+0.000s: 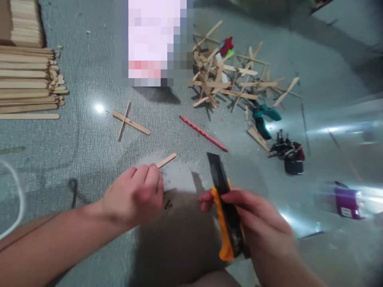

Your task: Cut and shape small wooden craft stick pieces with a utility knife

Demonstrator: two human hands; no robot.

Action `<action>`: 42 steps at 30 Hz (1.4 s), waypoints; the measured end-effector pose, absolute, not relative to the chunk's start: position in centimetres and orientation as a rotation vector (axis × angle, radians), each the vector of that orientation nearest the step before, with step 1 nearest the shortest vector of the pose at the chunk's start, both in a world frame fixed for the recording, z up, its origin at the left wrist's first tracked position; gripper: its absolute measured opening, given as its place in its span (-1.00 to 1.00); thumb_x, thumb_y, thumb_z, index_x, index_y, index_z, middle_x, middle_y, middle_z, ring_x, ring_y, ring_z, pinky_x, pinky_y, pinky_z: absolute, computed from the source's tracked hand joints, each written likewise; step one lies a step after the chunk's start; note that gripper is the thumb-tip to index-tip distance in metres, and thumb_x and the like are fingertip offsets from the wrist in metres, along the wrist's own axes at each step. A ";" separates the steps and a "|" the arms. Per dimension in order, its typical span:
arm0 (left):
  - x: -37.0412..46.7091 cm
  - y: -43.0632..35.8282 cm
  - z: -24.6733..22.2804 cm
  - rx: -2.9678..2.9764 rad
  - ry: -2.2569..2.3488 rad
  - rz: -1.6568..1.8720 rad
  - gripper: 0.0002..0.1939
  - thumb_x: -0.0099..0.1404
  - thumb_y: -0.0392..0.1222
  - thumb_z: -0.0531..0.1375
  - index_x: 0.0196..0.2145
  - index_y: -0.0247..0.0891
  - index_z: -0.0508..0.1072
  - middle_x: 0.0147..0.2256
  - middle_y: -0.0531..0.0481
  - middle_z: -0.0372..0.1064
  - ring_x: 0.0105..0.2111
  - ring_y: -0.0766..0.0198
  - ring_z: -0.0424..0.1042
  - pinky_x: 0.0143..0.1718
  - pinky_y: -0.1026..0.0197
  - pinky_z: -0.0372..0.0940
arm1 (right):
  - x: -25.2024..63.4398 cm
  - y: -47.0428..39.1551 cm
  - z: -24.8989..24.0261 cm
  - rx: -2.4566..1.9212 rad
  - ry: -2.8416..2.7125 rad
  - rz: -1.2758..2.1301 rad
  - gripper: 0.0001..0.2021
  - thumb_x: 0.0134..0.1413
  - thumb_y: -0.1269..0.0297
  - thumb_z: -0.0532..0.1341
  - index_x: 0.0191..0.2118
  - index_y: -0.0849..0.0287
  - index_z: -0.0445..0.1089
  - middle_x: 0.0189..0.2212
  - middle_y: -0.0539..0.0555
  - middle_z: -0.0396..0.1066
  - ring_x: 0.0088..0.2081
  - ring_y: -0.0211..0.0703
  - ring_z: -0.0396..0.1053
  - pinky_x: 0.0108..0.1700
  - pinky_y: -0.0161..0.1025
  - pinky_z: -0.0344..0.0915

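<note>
While the left hand (136,193) is curled shut over one end of a wooden stick (166,160), fingers folded down and knuckles up, the other end of that stick pokes out past the fingertips and lies flat on the grey mat (89,79). Its forearm comes in low from the near left edge of the mat, wrist straight. The right hand (257,223) is wrapped tightly round a utility knife (226,211) with an orange body, thumb tip pressed against its left side and fingers closed over the top; the dark blade end points away from the person and stands just above the mat, near the stick but apart from it. This forearm enters from the near right corner.

Beyond the knife a red pencil (204,133) lies slantwise. Further left rests a cross of two sticks (129,120). Toward the far edge sits a heap of such crosses (236,77), with teal-handled pliers (263,119) just beside it. Stacked loose sticks (28,77) line the far left corner.
</note>
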State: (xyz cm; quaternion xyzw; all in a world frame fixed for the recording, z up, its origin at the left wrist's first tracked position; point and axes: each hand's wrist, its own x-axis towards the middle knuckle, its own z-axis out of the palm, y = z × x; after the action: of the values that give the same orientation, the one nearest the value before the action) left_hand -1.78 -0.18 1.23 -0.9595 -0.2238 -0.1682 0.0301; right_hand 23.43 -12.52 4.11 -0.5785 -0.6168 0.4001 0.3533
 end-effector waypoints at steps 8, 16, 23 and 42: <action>-1.8 -0.1 0.7 -2.926 -0.617 -0.554 -0.75 0.33 -0.53 0.03 -0.32 -0.42 0.49 -0.45 -0.07 0.41 -0.52 0.24 0.34 -0.56 0.21 0.28 | 19.1 -12.8 3.3 -1.726 -1.629 0.812 -0.54 0.35 0.42 0.21 0.30 -0.02 0.29 -0.13 0.11 0.65 -0.25 -0.12 0.67 -0.27 -0.27 0.63; -1.8 0.1 0.7 -2.909 -0.563 -0.615 -0.78 0.36 -0.54 0.10 -0.18 -0.65 0.55 -0.37 -0.20 0.51 -0.49 0.22 0.37 -0.52 0.19 0.39 | 17.9 -10.7 3.6 -1.719 -1.965 0.631 -0.47 0.38 0.51 0.12 0.39 0.12 0.24 -0.01 0.18 0.62 -0.05 -0.07 0.64 -0.05 -0.19 0.64; -1.8 0.2 1.1 -2.920 -0.550 -0.560 -0.79 0.36 -0.56 0.11 -0.19 -0.64 0.56 -0.43 -0.14 0.46 -0.50 0.22 0.35 -0.54 0.20 0.38 | 18.0 -11.0 3.3 -1.718 -1.958 0.635 -0.49 0.37 0.52 0.13 0.37 0.14 0.29 0.02 0.18 0.60 -0.03 -0.07 0.63 -0.01 -0.17 0.63; -1.6 0.4 1.2 -2.922 -0.512 -0.546 -0.77 0.32 -0.55 0.08 -0.23 -0.62 0.55 -0.44 -0.15 0.42 -0.46 0.19 0.32 -0.50 0.22 0.33 | 17.9 -11.7 3.1 -1.744 -1.988 0.562 -0.50 0.37 0.55 0.14 0.37 0.24 0.29 0.05 0.18 0.58 0.02 -0.18 0.58 0.09 -0.28 0.56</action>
State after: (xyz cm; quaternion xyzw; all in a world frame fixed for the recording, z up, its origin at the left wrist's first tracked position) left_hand -1.61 0.35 1.16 -0.9668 -0.1693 -0.1805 0.0628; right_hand 17.93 -11.69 3.07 -0.6296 -0.7178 0.2029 0.2171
